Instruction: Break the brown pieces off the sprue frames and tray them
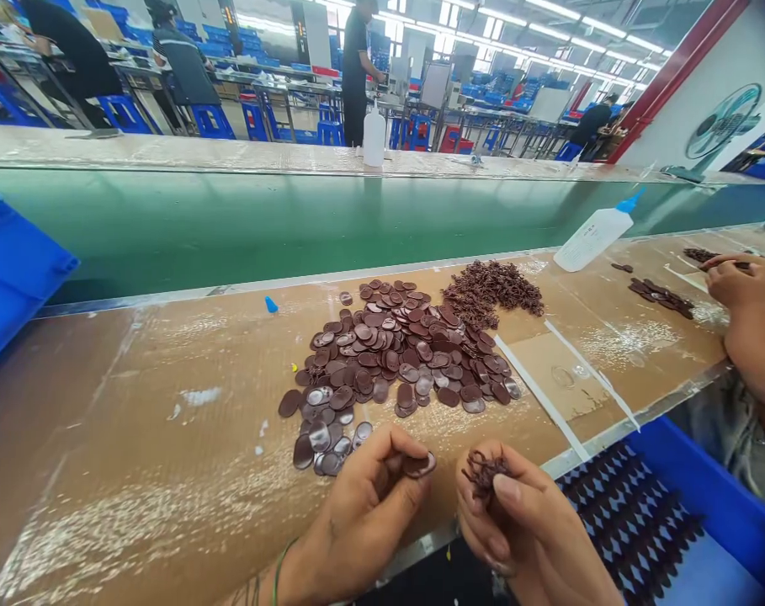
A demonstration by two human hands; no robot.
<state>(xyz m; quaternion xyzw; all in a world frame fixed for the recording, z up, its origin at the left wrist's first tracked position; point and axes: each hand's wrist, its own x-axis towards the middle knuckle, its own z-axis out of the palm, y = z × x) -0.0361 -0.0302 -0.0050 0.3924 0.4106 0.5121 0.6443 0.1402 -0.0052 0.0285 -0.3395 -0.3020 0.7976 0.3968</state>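
Note:
Between the thumb and fingers of my left hand [373, 505] is a dark brown oval disc [418, 465], held near the table's front edge. Beside it on the right, my right hand [524, 522] pinches a small clump of brown curly pieces [483, 473]. The two hands are apart. Just beyond them lies a wide heap of brown oval discs [407, 345], some of them shiny. A pile of thin curly brown pieces [492, 290] adjoins the heap at its back right.
A white bottle with a blue nozzle [593, 238] leans behind the piles. At lower right a blue bin [710, 471] holds rows of dark pieces. Another person's hands [745, 282] work at the right. A blue crate [19, 269] stands left; a green belt [262, 223] runs behind.

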